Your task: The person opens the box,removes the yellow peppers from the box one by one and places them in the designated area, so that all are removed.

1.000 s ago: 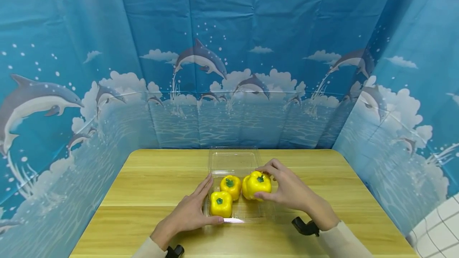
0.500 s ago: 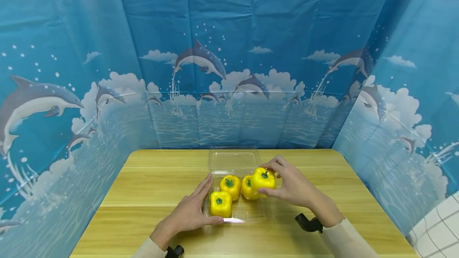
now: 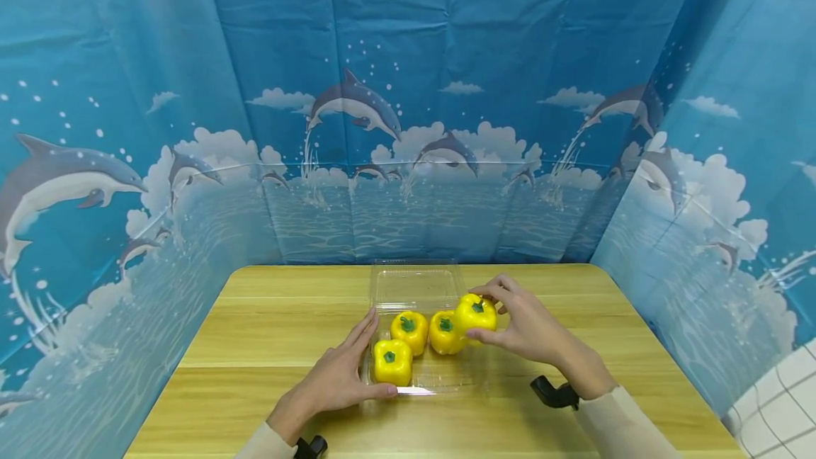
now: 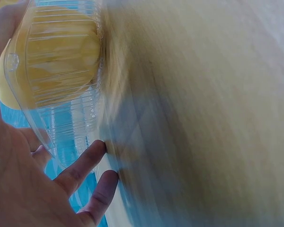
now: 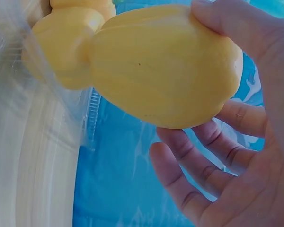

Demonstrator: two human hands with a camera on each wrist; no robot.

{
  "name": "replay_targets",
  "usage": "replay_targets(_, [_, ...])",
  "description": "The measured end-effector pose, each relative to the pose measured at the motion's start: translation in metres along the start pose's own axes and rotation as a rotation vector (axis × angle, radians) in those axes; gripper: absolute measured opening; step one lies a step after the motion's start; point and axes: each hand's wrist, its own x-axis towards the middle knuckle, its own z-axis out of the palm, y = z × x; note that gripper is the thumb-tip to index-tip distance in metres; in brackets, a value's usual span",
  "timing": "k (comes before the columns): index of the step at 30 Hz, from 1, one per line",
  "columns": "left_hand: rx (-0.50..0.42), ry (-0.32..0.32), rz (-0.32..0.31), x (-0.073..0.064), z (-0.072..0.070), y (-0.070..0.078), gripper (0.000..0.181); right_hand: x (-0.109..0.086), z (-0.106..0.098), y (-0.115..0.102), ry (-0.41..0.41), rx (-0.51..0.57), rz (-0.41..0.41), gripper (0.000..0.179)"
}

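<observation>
My right hand (image 3: 528, 324) holds a yellow bell pepper (image 3: 475, 313) between thumb and fingers, over the right part of a clear plastic clamshell box (image 3: 446, 380). In the right wrist view this held pepper (image 5: 165, 66) is raised beside the box wall, overlapping another. Inside the box are three more yellow peppers with green stems: one front left (image 3: 392, 364), one back left (image 3: 409, 333) and one back right (image 3: 444, 333). My left hand (image 3: 334, 376) rests along the box's left side, fingers straight, thumb at the front edge. In the left wrist view two fingertips touch the tabletop.
The box's clear lid (image 3: 417, 287) lies folded back near the far edge of the wooden table (image 3: 280, 324). A blue dolphin-print curtain (image 3: 408, 211) surrounds the table behind and at the sides. Black wrist mounts (image 3: 553, 393) sit under both wrists.
My right hand has moved right and slightly away with the held pepper, uncovering more of the back right pepper. My left hand and the box have stayed put.
</observation>
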Motion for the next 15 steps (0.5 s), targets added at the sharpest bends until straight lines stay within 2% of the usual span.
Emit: replay_targets(15, [0.003,-0.005,0.002,0.001,0.000,-0.001,0.136,-0.002,-0.002,0.014,0.010,0.015,0.025,0.062])
